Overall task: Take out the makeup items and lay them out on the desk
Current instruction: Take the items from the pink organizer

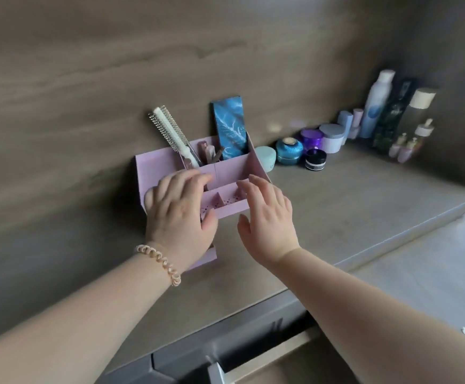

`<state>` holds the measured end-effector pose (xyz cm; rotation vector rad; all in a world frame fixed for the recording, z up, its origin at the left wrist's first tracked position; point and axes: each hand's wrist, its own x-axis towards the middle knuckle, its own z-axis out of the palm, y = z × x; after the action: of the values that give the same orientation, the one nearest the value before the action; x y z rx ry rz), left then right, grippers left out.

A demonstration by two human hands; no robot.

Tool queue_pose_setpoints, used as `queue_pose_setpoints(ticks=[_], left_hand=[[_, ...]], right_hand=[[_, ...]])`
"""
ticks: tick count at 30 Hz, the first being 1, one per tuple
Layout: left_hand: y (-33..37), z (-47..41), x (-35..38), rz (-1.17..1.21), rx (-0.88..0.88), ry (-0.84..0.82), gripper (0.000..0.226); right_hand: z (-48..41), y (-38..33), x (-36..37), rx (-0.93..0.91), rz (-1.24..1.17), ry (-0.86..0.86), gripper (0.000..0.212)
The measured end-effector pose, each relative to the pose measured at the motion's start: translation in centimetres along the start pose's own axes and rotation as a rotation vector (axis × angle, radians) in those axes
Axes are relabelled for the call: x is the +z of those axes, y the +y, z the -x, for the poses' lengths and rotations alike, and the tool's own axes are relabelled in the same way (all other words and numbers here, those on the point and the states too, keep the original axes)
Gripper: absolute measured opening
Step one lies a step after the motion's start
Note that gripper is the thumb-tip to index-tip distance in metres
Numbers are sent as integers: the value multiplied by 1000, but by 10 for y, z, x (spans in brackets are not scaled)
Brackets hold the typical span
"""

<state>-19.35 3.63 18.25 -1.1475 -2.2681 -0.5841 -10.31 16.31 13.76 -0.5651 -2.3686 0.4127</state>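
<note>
On the grey-brown desk (350,189), against the far wall, stands a lilac organiser (153,164) with several compartments. Its far compartments hold a white round hairbrush (170,134) leaning to the left, a blue marbled box (231,126) standing upright, and a few small pinkish items (207,152) too blurred to name. The left hand (178,217), a coiled hair tie (159,263) on its wrist, lies over the organiser's near left part with fingers spread and loosely curved; whether it grips anything beneath cannot be told. The right hand (267,220) hovers at the organiser's near right corner, fingers open and spread, holding nothing. To the right of the organiser sit a pale green jar (267,159), a blue jar (289,151), a small black jar (315,159), a purple jar (311,137) and a lavender jar (332,137), and further right tall bottles (378,103) line the corner. At the near edge a drawer (264,358) stands partly open.
</note>
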Motion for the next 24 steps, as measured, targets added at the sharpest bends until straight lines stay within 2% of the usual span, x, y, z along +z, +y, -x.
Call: queue_pose_setpoints(ticks=[4, 10, 13, 20, 24], left_hand=[[-41, -29, 2, -47, -47, 15, 51], [-71, -40, 41, -167, -45, -148, 67], [-72, -39, 51, -235, -34, -168, 80], [-73, -41, 56, -262, -26, -171, 79], [-73, -42, 57, -271, -19, -179, 78]], right_hand=[[-42, -12, 30, -23, 7, 45, 52], [-112, -10, 77, 237, 62, -109, 51], [-135, 1, 90, 311, 53, -133, 49], [-158, 3, 108, 374, -69, -5, 34], [-162, -6, 112, 410, -257, 51, 19]])
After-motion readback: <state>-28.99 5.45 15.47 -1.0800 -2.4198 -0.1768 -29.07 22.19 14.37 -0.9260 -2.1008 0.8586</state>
